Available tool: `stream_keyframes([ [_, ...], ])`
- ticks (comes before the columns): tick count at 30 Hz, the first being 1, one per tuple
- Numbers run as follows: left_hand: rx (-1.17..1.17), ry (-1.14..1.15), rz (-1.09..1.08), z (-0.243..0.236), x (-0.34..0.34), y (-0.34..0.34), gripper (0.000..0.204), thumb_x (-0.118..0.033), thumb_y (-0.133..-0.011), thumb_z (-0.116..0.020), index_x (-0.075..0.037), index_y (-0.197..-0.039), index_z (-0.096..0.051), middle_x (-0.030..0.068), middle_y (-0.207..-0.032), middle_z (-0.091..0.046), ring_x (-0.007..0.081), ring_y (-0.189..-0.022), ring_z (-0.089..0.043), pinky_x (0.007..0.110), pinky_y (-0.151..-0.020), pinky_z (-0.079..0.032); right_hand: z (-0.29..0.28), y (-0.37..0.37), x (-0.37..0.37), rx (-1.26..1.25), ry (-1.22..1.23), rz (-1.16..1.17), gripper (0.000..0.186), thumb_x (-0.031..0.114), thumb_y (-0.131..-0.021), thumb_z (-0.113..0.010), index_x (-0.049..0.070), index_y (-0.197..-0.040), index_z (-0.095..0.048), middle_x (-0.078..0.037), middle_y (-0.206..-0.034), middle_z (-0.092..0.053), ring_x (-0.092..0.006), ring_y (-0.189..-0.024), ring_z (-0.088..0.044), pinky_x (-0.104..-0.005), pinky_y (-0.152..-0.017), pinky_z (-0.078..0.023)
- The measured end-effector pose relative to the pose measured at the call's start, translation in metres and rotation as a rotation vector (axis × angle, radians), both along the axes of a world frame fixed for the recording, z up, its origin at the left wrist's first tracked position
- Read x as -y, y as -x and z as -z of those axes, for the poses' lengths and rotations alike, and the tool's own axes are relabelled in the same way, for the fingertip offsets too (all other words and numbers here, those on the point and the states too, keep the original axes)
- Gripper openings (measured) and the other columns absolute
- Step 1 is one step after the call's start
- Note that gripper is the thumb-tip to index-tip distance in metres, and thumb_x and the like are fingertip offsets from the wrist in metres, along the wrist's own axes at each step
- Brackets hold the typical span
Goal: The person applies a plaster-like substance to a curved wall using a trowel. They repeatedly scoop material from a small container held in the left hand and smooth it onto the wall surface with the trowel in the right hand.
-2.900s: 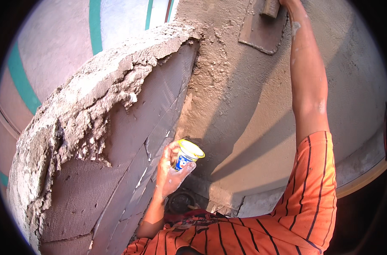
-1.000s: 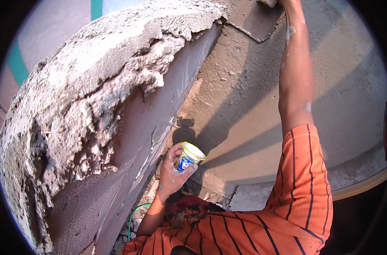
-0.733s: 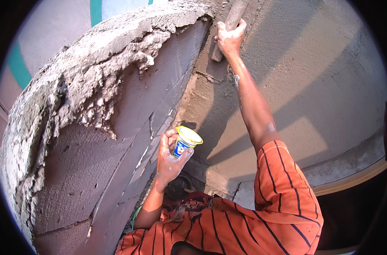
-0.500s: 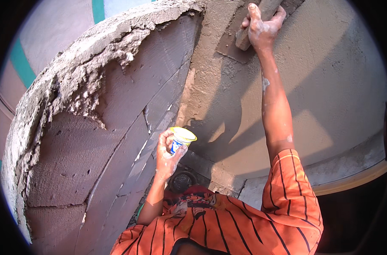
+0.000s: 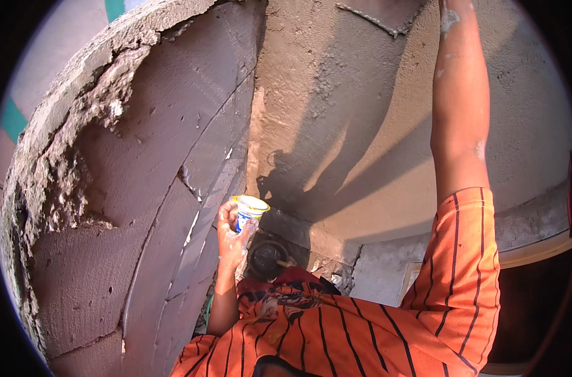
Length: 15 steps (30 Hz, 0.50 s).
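Note:
My left hand (image 5: 232,242), flecked with pale residue, holds a small cup (image 5: 249,213) with a yellow rim and a blue label, upright in front of the plastered wall (image 5: 380,169). My right forearm reaches up out of the top edge, and that hand is out of sight. Beside it, at the top, the lower part of a flat trowel (image 5: 383,19) lies against the plaster, its edge crusted with mortar.
Left stands a block wall (image 5: 122,239) with a ragged, crumbling mortar edge (image 5: 78,125). A round dark container (image 5: 267,254) and rubble (image 5: 336,273) are below my hands. A curved pale ledge and frame (image 5: 537,248) border a dark opening at lower right.
My right arm has swung right and upward, carrying the trowel up until that hand left the view. My left hand still holds the cup, now further left in the picture.

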<state>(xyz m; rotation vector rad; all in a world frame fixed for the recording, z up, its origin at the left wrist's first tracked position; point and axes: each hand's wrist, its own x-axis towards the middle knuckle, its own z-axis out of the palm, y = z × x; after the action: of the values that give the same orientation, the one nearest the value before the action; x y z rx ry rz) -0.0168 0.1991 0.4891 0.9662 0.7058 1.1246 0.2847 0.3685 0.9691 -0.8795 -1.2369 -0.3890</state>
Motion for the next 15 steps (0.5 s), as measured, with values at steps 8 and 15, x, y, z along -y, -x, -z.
stream_keyframes([
  [8,-0.109,-0.038,0.089,0.002,-0.006,0.013,0.055,0.005,-0.082,-0.066,-0.005,-0.131,-0.042,0.006,-0.114,-0.061,0.0126,-0.104,-0.058,0.028,-0.092,-0.047,0.323,0.015,0.014,-0.279,0.357,-0.198,0.061,0.008,-0.087,-0.069,-0.002,-0.13,-0.027,-0.014,-0.101,-0.06,-0.0163,-0.071,-0.064,-0.0314,-0.059,-0.055],
  [15,-0.139,-0.122,0.058,0.003,0.021,0.048,0.057,0.004,-0.083,-0.067,-0.002,-0.133,-0.04,0.0083,-0.116,-0.062,0.0138,-0.106,-0.059,0.029,-0.094,-0.048,0.371,-0.023,0.021,-0.279,0.403,0.023,0.052,0.013,-0.083,-0.074,-0.015,-0.116,-0.045,-0.012,-0.076,-0.065,-0.0163,-0.051,-0.063,-0.0298,-0.043,-0.049],
])
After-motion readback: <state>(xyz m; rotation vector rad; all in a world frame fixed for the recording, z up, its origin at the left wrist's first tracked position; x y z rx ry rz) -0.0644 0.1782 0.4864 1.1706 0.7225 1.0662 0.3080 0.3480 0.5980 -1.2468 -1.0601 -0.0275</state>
